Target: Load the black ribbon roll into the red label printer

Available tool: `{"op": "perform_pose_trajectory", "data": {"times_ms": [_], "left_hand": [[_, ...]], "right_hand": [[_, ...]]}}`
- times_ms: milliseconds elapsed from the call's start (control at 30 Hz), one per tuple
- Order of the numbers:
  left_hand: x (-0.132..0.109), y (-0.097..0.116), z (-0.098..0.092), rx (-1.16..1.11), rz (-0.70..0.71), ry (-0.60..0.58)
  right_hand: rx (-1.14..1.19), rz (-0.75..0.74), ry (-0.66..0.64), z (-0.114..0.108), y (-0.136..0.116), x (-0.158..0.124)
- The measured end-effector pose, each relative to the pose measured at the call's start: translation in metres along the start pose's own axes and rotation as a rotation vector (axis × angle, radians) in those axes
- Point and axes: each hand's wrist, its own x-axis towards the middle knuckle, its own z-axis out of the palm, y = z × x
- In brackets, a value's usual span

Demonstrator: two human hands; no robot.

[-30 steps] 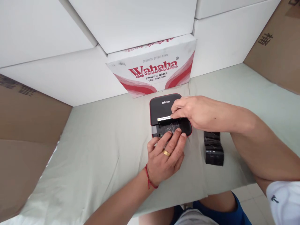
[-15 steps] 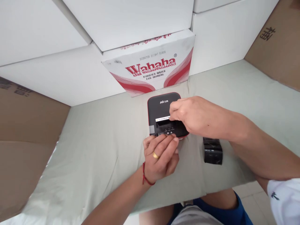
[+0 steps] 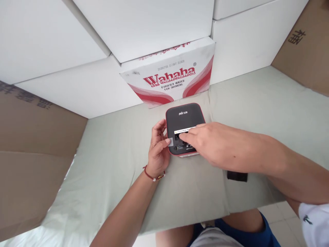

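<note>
A black device with a red rim (image 3: 185,116) lies on the pale green cloth, in front of a Wahaha carton. My left hand (image 3: 158,149) is curled against its left side, thumb on a small grey tab at the edge, holding the device steady. My right hand (image 3: 208,144) reaches over the device from the right. Its fingertips are pressed together at the open slot near the white warning strip. Whatever they pinch, if anything, is hidden. A red string bracelet sits on my left wrist.
The table's green cloth (image 3: 115,161) is hemmed by white boxes, the Wahaha water carton (image 3: 169,80) at the back and brown cardboard (image 3: 33,151) on both sides. A small black wrapped object (image 3: 236,176) lies on the right, mostly hidden beneath my right forearm.
My left hand moved from the device's front edge round to its left side. My right hand slid down from the top toward the front slot. The device's front now shows uncovered.
</note>
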Motion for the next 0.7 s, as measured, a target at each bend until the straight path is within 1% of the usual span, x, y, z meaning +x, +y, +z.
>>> {"op": "perform_pose_trajectory", "data": {"times_ms": [33,67,100,133,200,267,300,433,533,600,700], "left_hand": [[0.0,-0.001,0.0,-0.014,-0.005,-0.022],[0.0,-0.002,0.0,-0.026,-0.008,-0.039],[0.0,-0.003,0.001,-0.042,-0.018,-0.051],[0.0,-0.003,0.001,-0.062,-0.038,-0.062],[0.001,-0.003,0.0,-0.11,-0.091,-0.087],[0.002,-0.002,0.0,-0.153,-0.13,-0.113],[0.003,-0.002,-0.001,-0.169,-0.14,-0.123],[0.001,-0.002,-0.001,-0.19,-0.151,-0.142],[0.0,-0.003,-0.002,-0.175,-0.146,-0.158],[0.001,-0.004,-0.002,-0.163,-0.132,-0.174],[0.004,-0.007,-0.004,-0.142,-0.105,-0.199]], "right_hand": [[-0.016,0.057,-0.085,-0.001,-0.001,0.0],[-0.03,0.081,-0.156,-0.002,-0.002,0.001],[-0.047,0.074,-0.196,-0.002,-0.002,0.0],[-0.064,0.039,-0.178,-0.001,-0.001,-0.001],[-0.088,-0.019,-0.064,0.004,0.001,-0.004],[-0.099,-0.021,0.029,0.011,0.004,-0.007],[-0.104,-0.031,0.049,0.013,0.005,-0.007],[-0.137,-0.091,0.001,0.015,0.003,-0.004],[-0.123,-0.049,-0.033,0.013,0.001,-0.002],[-0.116,-0.041,-0.019,0.015,0.003,-0.002],[-0.129,-0.088,0.069,0.024,0.008,-0.006]]}}
